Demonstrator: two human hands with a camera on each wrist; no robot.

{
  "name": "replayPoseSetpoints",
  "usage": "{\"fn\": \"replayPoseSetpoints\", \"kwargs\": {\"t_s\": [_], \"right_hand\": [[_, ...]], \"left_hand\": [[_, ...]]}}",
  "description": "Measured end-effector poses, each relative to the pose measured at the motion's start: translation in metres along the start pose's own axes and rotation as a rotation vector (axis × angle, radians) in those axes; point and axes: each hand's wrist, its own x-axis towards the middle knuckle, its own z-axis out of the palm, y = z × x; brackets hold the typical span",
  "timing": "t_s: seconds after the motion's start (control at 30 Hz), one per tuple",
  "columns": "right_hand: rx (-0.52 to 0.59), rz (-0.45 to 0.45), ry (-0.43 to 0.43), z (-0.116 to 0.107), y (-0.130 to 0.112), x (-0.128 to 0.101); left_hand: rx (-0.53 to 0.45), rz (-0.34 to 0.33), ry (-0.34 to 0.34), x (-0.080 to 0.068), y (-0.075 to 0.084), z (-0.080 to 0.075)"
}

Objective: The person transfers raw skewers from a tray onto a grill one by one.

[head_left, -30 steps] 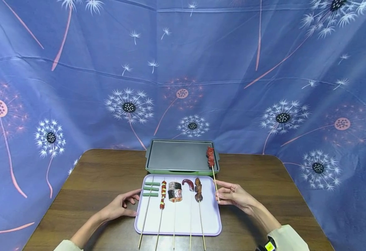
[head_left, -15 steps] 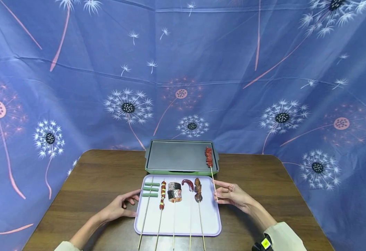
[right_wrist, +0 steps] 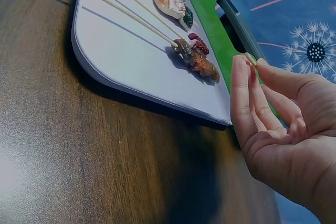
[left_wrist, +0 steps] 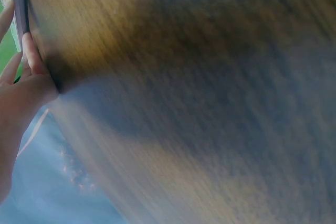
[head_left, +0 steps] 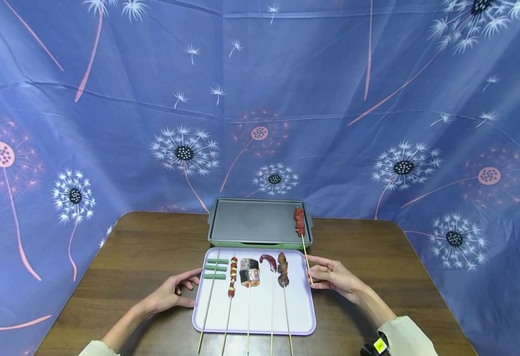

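head: right hand (head_left: 331, 276) pinches bare end of red meat skewer (head_left: 303, 240); meat end lies on right side of green grill pan (head_left: 260, 242), stick slants back over lavender tray (head_left: 260, 316). Left hand (head_left: 170, 292) relaxed, fingertips touching tray's left edge.
left wrist: blurred; fingers (left_wrist: 32, 56) straight against tray rim (left_wrist: 20, 3), holding nothing.
right wrist: thumb and fingers (right_wrist: 242, 95) curled round stick tip (right_wrist: 250, 60); brown skewer (right_wrist: 195, 59) lying on tray nearby.
handling: probably light, thin stiff stick, front-heavy; likely pivots or snaps if levered. Best grip on bare stick, closer to meat.
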Motion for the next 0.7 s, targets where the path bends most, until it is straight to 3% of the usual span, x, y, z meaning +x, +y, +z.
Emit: {"fn": "replayPoseSetpoints", "kwargs": {"t_s": [0.43, 0.7], "right_hand": [[0.02, 0.008, -0.044, -0.003, 0.007, -0.021], [0.077, 0.021, -0.079, 0.009, 0.025, -0.045]], "left_hand": [[0.0, 0.017, 0.0, 0.0, -0.003, 0.001], [0.011, 0.048, -0.002, -0.001, -0.003, 0.001]]}}
